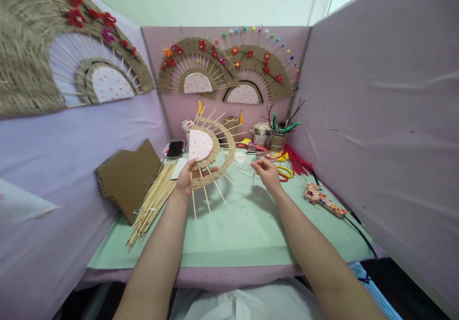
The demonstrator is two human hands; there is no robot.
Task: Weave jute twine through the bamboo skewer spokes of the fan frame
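Observation:
My left hand (185, 178) grips the lower straight edge of a half-round woven fan (232, 152), holding it up over the table. The fan has a dotted white half-disc (200, 146) at its centre, bands of brown twine around it and thin sticks radiating outward. To the right, my right hand (267, 172) is closed in a pinch beside the stick tips. A thin strand of twine (244, 169) runs between the fan and these fingers. Close behind the right hand lie scissors (286, 172) with red and yellow handles.
A bundle of thin sticks (152, 200) and cut cardboard (129, 179) lie at left, near a phone (175, 148). A patterned glue gun (324, 200) with a black cord rests at right. Behind stand a twine spool (231, 125) and a wrapped can (278, 141). Finished fans (197, 52) hang on the partition.

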